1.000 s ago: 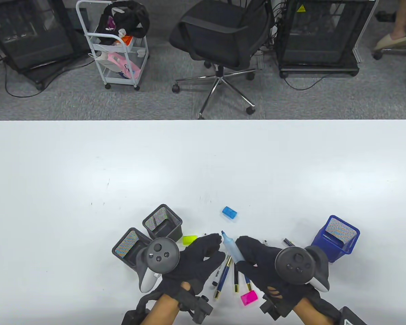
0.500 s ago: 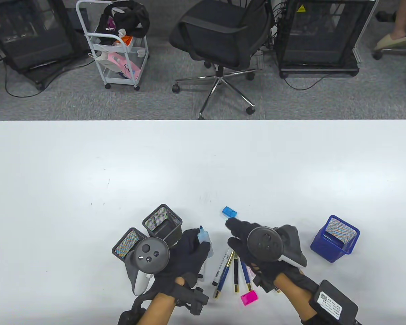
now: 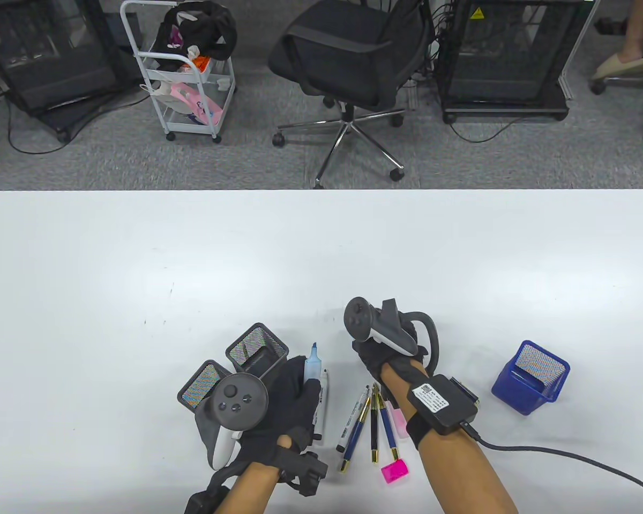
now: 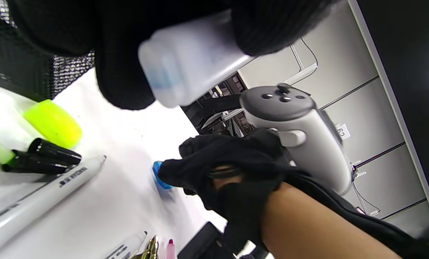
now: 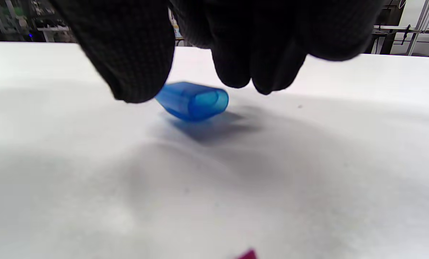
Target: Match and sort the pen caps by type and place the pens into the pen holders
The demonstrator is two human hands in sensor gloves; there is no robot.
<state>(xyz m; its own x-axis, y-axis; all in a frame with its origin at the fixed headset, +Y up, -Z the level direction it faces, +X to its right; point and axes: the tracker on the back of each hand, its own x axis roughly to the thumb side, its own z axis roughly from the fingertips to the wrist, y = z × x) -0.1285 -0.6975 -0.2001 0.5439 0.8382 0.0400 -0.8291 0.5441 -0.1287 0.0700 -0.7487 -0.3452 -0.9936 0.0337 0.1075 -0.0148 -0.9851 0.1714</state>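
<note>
My left hand point(image 3: 300, 393) grips an uncapped light-blue highlighter point(image 3: 313, 365), tip pointing away from me, beside the black mesh holders point(image 3: 257, 350). In the left wrist view the highlighter's barrel point(image 4: 185, 68) sits between my gloved fingers. My right hand point(image 3: 375, 353) covers the blue cap, which is hidden in the table view. In the right wrist view the blue cap point(image 5: 193, 100) lies on the white table with my thumb point(image 5: 128, 61) against its left end and my fingertips just behind it. The left wrist view shows that cap point(image 4: 159, 176) under my right hand's fingertips.
A blue mesh holder point(image 3: 530, 377) stands to the right. Several pens point(image 3: 374, 428), a white marker point(image 3: 321, 401) and a pink cap point(image 3: 395, 471) lie between my hands. A yellow-green cap point(image 4: 52, 124) and black caps point(image 4: 54, 153) lie near the black holders.
The blue highlighter passed from my right hand to my left, which drew it left toward the black holders. My right hand moved forward and came down over the blue cap.
</note>
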